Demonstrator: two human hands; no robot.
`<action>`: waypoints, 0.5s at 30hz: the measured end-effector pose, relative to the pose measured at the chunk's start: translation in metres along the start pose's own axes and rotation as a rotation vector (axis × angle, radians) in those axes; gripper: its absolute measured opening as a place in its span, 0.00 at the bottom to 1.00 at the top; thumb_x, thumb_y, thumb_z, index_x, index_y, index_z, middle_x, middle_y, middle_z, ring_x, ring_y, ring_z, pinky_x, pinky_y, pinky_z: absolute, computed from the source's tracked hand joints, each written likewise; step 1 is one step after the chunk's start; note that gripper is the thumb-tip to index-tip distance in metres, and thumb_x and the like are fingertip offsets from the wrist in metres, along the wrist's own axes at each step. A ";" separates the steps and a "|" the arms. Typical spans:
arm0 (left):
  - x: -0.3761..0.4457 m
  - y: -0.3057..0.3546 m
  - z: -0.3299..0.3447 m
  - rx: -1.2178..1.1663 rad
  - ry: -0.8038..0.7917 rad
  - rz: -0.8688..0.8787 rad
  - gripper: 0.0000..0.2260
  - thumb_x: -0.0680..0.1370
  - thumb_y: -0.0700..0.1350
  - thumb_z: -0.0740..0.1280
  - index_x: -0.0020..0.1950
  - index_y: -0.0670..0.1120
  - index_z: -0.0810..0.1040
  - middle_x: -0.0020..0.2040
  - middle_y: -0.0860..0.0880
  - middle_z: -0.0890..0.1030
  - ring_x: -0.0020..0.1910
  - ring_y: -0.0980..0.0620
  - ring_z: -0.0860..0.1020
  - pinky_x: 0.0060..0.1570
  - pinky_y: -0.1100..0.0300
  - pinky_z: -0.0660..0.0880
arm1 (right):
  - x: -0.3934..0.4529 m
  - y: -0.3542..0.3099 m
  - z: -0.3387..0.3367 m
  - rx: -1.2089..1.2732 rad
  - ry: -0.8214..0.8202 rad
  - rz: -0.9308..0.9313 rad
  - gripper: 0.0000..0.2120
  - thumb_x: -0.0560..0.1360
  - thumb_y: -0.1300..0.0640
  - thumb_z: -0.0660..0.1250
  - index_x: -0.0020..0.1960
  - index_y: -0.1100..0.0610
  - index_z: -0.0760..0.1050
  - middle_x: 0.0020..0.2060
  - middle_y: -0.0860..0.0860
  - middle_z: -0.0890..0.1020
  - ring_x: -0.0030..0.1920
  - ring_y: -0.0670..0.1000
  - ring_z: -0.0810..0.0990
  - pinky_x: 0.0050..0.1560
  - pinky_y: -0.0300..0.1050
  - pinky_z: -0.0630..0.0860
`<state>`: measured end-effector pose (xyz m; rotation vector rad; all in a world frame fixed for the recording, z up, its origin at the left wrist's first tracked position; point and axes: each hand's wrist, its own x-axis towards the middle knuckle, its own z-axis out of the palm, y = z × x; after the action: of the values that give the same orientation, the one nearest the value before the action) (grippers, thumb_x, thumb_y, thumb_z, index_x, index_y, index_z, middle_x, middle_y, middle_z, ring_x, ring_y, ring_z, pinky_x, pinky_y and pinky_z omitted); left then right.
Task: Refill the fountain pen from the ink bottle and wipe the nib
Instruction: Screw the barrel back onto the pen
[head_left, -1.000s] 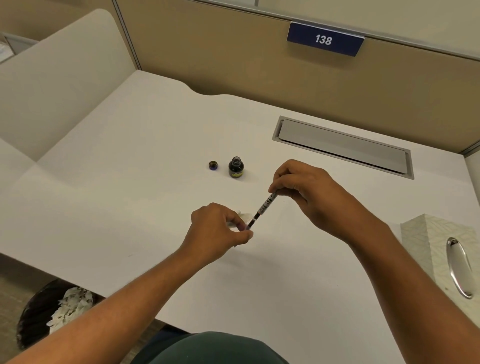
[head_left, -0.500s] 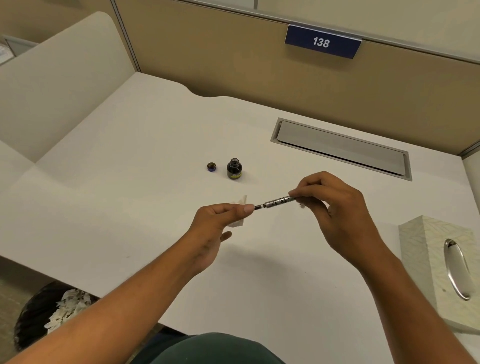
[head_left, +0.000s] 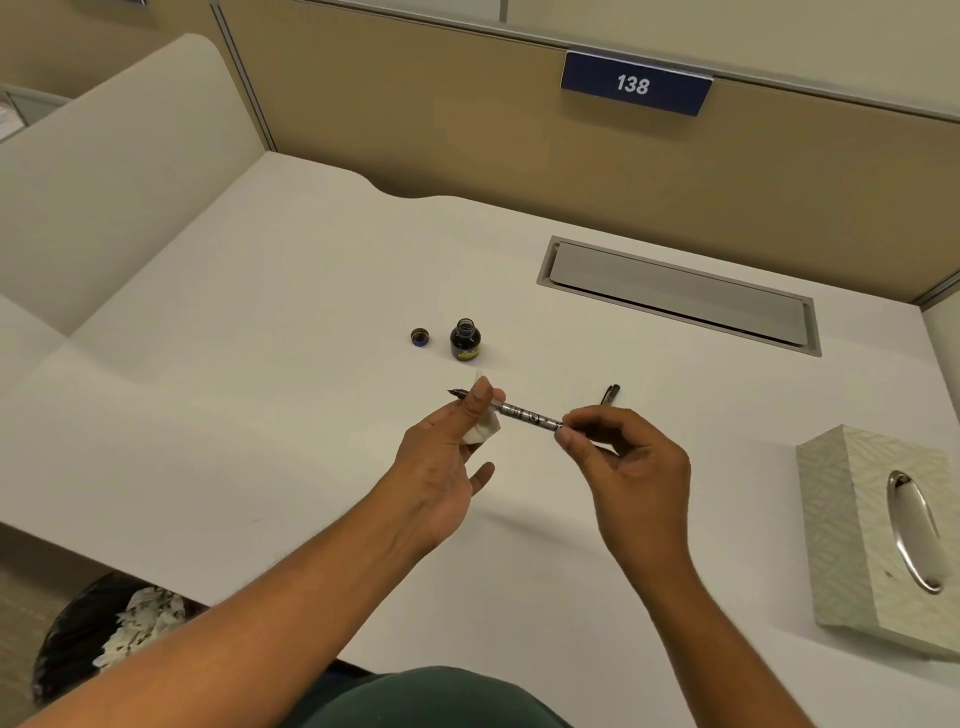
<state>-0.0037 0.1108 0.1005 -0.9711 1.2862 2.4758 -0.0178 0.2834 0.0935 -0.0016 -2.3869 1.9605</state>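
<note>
The fountain pen (head_left: 522, 414) lies nearly level above the white desk, nib pointing left. My right hand (head_left: 628, 457) pinches its back end. My left hand (head_left: 449, 462) grips the front section between thumb and fingers, with a small white tissue (head_left: 483, 428) tucked behind the fingers; the dark nib sticks out past my thumb. The open ink bottle (head_left: 465, 340) stands on the desk beyond my hands, its loose cap (head_left: 420, 337) just to its left. A dark pen cap (head_left: 610, 394) lies on the desk behind my right hand.
A patterned tissue box (head_left: 878, 525) sits at the desk's right edge. A grey cable hatch (head_left: 680, 293) is set into the desk at the back right. Beige partition walls close off the back and left. A bin with crumpled tissues (head_left: 109, 629) stands on the floor at lower left.
The pen has swung from steeply tilted to nearly level. My left hand has slid from the nib back along the pen, so the nib now shows bare. My right hand shifted right.
</note>
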 end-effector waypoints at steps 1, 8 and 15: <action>-0.001 0.000 0.001 -0.001 0.002 0.013 0.10 0.65 0.61 0.77 0.36 0.55 0.88 0.49 0.59 0.85 0.58 0.56 0.79 0.60 0.48 0.70 | -0.002 0.001 0.002 0.023 0.020 0.020 0.07 0.72 0.65 0.78 0.47 0.56 0.84 0.42 0.49 0.88 0.47 0.48 0.87 0.50 0.37 0.83; -0.002 0.003 0.001 0.017 0.012 0.127 0.12 0.66 0.60 0.75 0.42 0.54 0.90 0.52 0.60 0.88 0.61 0.56 0.78 0.61 0.48 0.70 | -0.012 0.000 0.016 0.243 0.019 0.222 0.04 0.77 0.62 0.73 0.51 0.61 0.81 0.36 0.59 0.87 0.36 0.57 0.88 0.40 0.46 0.86; -0.003 0.008 0.003 0.036 0.110 0.213 0.17 0.65 0.60 0.76 0.47 0.51 0.89 0.52 0.59 0.89 0.56 0.60 0.79 0.63 0.49 0.71 | -0.020 0.001 0.027 0.197 -0.073 0.222 0.09 0.75 0.64 0.75 0.53 0.57 0.80 0.39 0.55 0.88 0.40 0.54 0.89 0.45 0.45 0.86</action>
<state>-0.0062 0.1085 0.1086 -1.0241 1.5373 2.5750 0.0005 0.2566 0.0866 -0.1985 -2.3137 2.3251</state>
